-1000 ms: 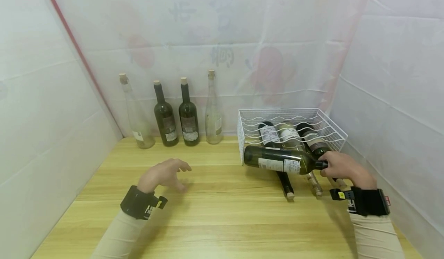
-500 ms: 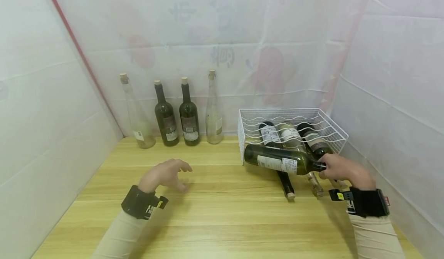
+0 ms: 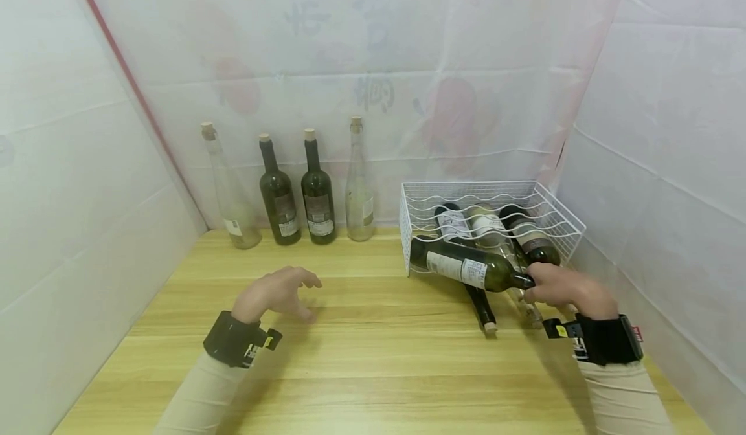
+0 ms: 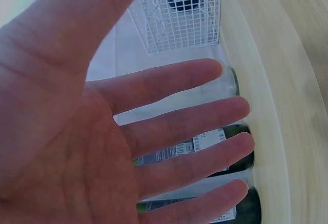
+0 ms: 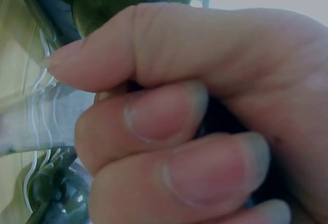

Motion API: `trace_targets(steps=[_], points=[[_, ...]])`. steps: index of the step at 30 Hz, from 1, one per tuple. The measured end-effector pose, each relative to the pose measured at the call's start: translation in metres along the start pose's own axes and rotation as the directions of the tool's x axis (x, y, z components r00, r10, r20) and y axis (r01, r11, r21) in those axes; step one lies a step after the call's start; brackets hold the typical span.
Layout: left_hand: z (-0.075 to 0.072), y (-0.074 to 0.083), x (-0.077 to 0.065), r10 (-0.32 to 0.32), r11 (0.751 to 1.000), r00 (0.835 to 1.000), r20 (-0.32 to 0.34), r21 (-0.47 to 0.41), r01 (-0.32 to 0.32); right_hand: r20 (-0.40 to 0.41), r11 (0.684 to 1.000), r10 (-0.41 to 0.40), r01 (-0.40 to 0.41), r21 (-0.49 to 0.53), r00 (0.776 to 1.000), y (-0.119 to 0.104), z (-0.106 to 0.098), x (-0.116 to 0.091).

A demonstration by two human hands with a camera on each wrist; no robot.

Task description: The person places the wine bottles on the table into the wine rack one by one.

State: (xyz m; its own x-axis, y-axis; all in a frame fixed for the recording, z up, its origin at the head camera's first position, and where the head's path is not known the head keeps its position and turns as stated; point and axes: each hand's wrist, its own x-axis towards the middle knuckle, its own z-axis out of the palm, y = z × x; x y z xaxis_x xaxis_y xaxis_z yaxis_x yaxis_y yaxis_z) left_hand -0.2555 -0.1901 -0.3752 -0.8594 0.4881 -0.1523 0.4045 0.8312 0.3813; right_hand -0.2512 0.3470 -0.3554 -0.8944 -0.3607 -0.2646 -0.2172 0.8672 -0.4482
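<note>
The green bottle (image 3: 463, 265) I'm working with is at the right of the table (image 3: 350, 370), held aslant across the front of the white wire rack (image 3: 472, 190). Its base points left, by the rack's front left corner, and its labels face me. From here I can't tell whether it touches the rack. My right hand (image 3: 568, 287) has its grip clamped round the neck; the right wrist view shows the fingers curled tight against the dark glass.

Behind it, I see three bottles lying in the rack, their necks toward me: a dark one with a white label (image 3: 456, 224), a clear one (image 3: 486, 226) and another dark one (image 3: 529, 235). The bottle I hold crosses in front of the first.

My left hand (image 3: 276, 296) hovers over the table, holding nothing, its fingers spread apart. Beyond it, four corked bottles stand in a row by the white cloth wall (image 3: 280, 40): clear (image 3: 236, 211), dark (image 3: 278, 205), dark (image 3: 317, 205) and clear (image 3: 359, 208).
</note>
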Motion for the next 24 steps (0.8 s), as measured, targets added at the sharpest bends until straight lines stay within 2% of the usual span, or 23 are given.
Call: trace_targets(steps=[2,7,10,14,18,24], points=[[0.000,-0.001,0.001,-0.004,1.000,1.000,0.003,0.003,0.004,-0.021,0.999,-0.004,0.003,-0.035,1.000,-0.004,0.001,0.000],[0.001,-0.001,0.001,-0.004,1.000,1.000,0.007,0.001,0.004,-0.016,0.999,0.005,-0.006,-0.046,1.000,-0.015,0.003,0.001],[0.000,-0.001,0.001,-0.001,1.000,1.000,0.008,-0.001,0.001,-0.020,0.998,-0.031,0.030,-0.058,0.999,-0.021,0.004,0.002],[0.000,-0.001,0.001,0.001,1.000,1.000,0.011,-0.003,-0.001,-0.043,0.983,-0.120,0.113,-0.146,0.992,-0.027,0.006,0.004],[0.000,-0.001,0.001,0.002,1.000,1.000,0.015,0.002,-0.002,-0.039,0.966,-0.147,0.135,-0.219,0.988,-0.030,0.008,0.008],[0.001,-0.002,0.002,-0.009,1.000,1.000,0.015,0.003,0.009,-0.048,0.964,-0.146,0.132,-0.231,0.988,-0.035,0.013,0.007]])
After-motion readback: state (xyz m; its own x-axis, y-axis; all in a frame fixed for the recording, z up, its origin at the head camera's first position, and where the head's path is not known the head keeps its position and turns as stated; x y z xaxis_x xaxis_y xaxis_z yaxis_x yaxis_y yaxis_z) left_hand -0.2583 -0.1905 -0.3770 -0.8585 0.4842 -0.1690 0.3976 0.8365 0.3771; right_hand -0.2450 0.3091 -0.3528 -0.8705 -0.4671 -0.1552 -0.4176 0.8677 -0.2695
